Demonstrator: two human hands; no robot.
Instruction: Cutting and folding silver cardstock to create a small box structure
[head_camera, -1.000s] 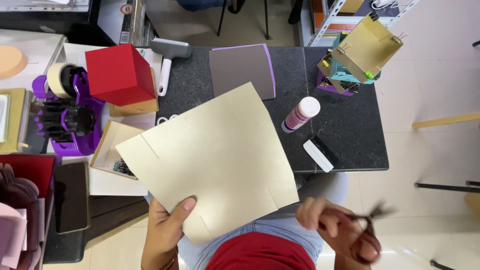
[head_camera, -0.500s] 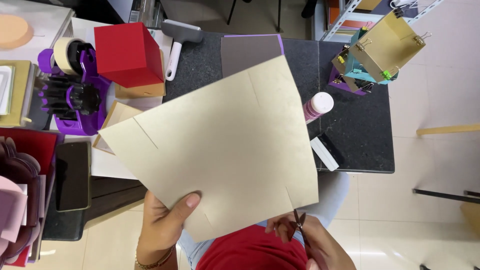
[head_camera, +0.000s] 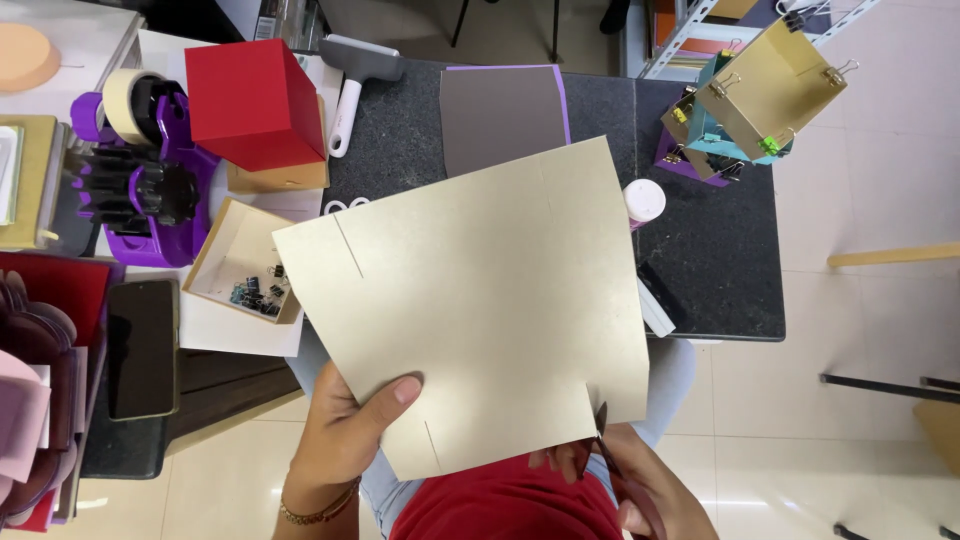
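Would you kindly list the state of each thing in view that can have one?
Tan cardboard sheet: held up, slit at several edges.
Left hand: gripping the sheet's near edge, thumb on top.
Right hand: holding the scissors.
Scissors: blades at a slit in the sheet's near edge.
Red box: closed, standing on the desk.
Tan box with binder clips: open, clipped at its corners.
Small tray: open, binder clips inside.
Tape roll: mounted on its purple dispenser.
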